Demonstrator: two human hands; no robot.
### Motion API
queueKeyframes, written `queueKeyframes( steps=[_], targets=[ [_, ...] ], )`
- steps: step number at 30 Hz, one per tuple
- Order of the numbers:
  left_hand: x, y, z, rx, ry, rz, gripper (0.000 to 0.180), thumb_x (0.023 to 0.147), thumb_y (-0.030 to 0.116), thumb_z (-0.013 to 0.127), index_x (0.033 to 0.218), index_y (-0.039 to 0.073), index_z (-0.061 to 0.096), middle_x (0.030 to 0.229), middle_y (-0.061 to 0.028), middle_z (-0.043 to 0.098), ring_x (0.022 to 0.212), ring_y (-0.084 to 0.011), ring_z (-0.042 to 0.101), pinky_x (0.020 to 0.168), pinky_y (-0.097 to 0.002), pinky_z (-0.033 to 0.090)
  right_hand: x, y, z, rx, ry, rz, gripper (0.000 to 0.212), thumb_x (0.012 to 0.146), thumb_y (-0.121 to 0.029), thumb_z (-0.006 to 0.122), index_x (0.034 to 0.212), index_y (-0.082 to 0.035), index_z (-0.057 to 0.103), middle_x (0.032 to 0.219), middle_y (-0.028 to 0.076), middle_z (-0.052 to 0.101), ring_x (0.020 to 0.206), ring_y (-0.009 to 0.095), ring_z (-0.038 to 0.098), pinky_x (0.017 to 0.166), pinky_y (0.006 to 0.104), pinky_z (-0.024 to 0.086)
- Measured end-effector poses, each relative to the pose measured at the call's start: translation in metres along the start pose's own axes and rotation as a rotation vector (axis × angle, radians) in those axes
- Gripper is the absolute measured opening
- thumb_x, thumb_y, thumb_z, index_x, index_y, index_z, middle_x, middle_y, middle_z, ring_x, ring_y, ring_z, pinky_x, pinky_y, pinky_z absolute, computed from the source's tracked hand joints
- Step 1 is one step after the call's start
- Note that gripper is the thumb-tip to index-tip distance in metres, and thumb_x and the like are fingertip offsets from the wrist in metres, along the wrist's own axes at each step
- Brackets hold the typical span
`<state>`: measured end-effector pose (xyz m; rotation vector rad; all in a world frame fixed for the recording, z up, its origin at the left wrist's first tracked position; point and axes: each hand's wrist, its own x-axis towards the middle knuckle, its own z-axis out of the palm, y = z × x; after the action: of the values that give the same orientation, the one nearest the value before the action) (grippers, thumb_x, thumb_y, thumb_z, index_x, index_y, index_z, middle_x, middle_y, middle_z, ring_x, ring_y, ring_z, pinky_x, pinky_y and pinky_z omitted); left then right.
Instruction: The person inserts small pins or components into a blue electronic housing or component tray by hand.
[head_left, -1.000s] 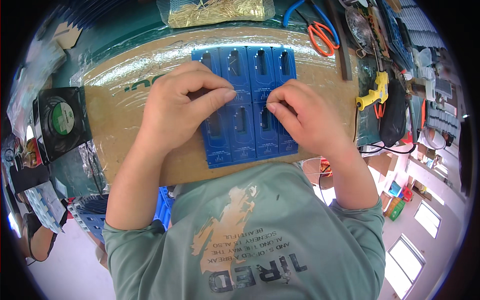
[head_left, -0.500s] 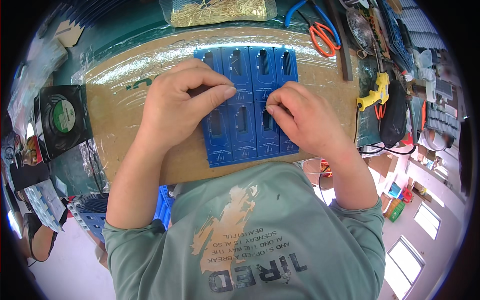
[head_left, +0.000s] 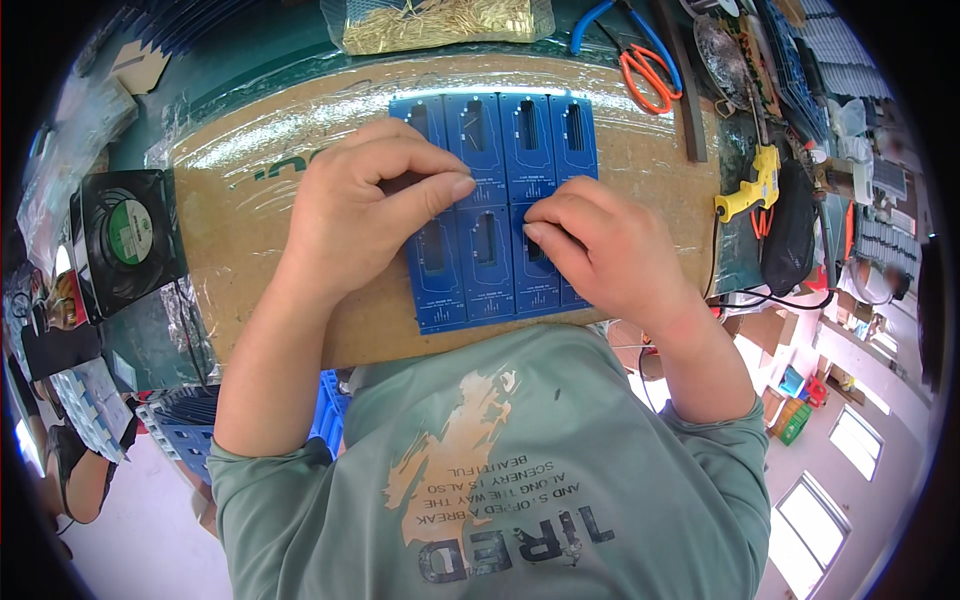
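A panel of blue circuit boards (head_left: 487, 290), in two rows with long slots, lies on a brown cardboard sheet (head_left: 240, 210) in front of me. Over its left part hovers my left hand (head_left: 365, 205), thumb and forefinger pinched near the middle of the panel. Whatever they may hold is too small to make out. My right hand (head_left: 615, 245) is closed too, its thumb and forefinger together at the slot of a lower-row board on the right. Its fingertips cover that spot, and any piece between them is hidden. Both hands partly cover the boards.
Thin gold-coloured pins (head_left: 440, 28) fill a clear tray at the far edge. Blue-handled pliers (head_left: 668, 48), orange-handled scissors (head_left: 645, 82), a dark bar (head_left: 688, 110) and a yellow glue gun (head_left: 752, 188) lie right. A black fan (head_left: 125, 235) stands left.
My right hand has shifted slightly left and down over the lower boards, covering more of the slot. The left hand stays almost in place.
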<state>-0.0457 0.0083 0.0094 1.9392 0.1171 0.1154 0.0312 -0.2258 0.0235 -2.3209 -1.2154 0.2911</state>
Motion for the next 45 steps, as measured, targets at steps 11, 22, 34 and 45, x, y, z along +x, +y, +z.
queueKeyframes(
  steps=[11, 22, 34, 45],
  targets=[
    [0.000, 0.002, 0.000, 0.012, 0.002, 0.001, 0.013, 0.077, 0.006, 0.079, 0.089, 0.002, 0.076, 0.084, -0.0050, 0.066, 0.080, -0.0156, 0.061, 0.070, -0.0267, 0.047, 0.011, -0.009, -0.004, 0.148, -0.039, 0.202, 0.013, 0.086, -0.017, 0.070, 0.096, -0.011, 0.064, 0.084, 0.007, 0.061, 0.077, 0.028, 0.065, 0.064, 0.0391, 0.051],
    [-0.002, 0.004, 0.000, 0.086, -0.015, 0.003, 0.013, 0.076, 0.007, 0.078, 0.089, 0.003, 0.075, 0.084, -0.0049, 0.066, 0.077, -0.0163, 0.063, 0.070, -0.0283, 0.050, 0.044, -0.024, 0.011, 0.183, 0.235, -0.132, 0.012, 0.085, -0.008, 0.072, 0.095, -0.006, 0.068, 0.090, 0.007, 0.063, 0.074, 0.024, 0.062, 0.064, 0.0330, 0.050],
    [-0.001, 0.003, -0.001, 0.061, -0.002, -0.013, 0.016, 0.077, 0.009, 0.079, 0.092, 0.003, 0.077, 0.083, -0.0057, 0.067, 0.080, -0.0169, 0.062, 0.071, -0.0276, 0.048, 0.023, -0.008, -0.010, 0.274, 0.042, 0.168, 0.009, 0.089, -0.018, 0.065, 0.093, -0.010, 0.065, 0.088, 0.009, 0.060, 0.079, 0.029, 0.063, 0.067, 0.0395, 0.050],
    [0.000, 0.001, 0.002, 0.042, 0.025, -0.018, 0.013, 0.078, 0.009, 0.078, 0.090, 0.003, 0.077, 0.084, -0.0057, 0.067, 0.080, -0.0172, 0.063, 0.072, -0.0280, 0.049, 0.003, 0.002, -0.003, 0.103, -0.057, 0.120, 0.006, 0.087, -0.010, 0.067, 0.091, -0.006, 0.063, 0.087, 0.008, 0.060, 0.074, 0.024, 0.064, 0.065, 0.0354, 0.051]
  ],
)
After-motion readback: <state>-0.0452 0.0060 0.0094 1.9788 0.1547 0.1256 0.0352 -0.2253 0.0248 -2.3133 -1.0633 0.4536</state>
